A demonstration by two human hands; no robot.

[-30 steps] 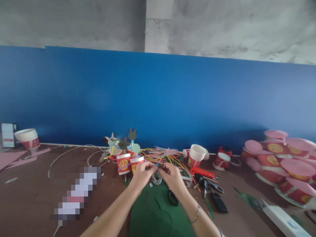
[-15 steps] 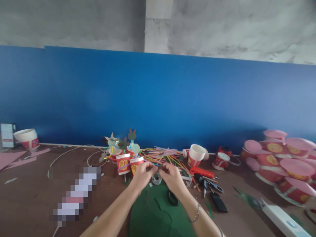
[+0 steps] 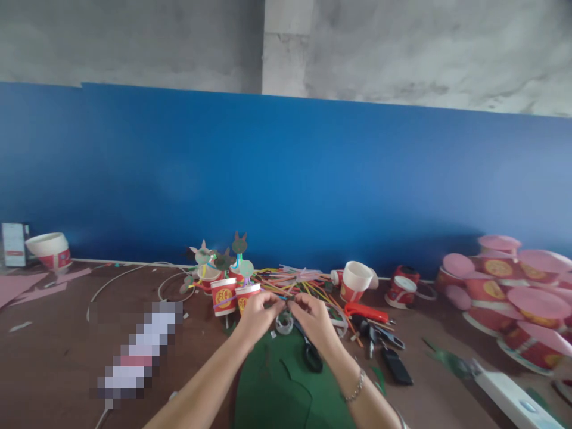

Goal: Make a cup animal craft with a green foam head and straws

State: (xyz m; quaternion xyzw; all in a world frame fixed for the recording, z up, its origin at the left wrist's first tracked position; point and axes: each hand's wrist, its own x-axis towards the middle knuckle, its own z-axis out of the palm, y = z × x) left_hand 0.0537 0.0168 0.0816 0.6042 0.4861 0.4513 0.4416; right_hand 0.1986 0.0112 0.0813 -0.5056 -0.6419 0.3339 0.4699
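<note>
My left hand [image 3: 261, 311] and my right hand [image 3: 311, 311] meet fingertip to fingertip over the far end of a green sheet [image 3: 272, 387]. Both pinch at something too small to make out. A roll of clear tape [image 3: 284, 323] lies just beneath the fingertips. Black-handled scissors [image 3: 311, 357] rest on the green sheet, partly behind my right hand. Left of my hands stand red and white paper cups [image 3: 223, 297] with paper animal heads [image 3: 239, 243] on straws. Behind my fingers spreads a heap of coloured straws [image 3: 304, 275].
On the right are a white cup [image 3: 356, 279], a red-handled tool [image 3: 366, 311], keys with a black fob [image 3: 397, 365], a white glue gun [image 3: 513, 393] and stacked cups with pink discs [image 3: 496, 292]. Pink paper [image 3: 20, 287] and a tilted cup [image 3: 50, 250] lie left. A blue partition [image 3: 286, 179] closes the back.
Both hands stay almost in place, fingertips together. More of the scissors shows beside my right hand now, as that hand has shifted slightly.
</note>
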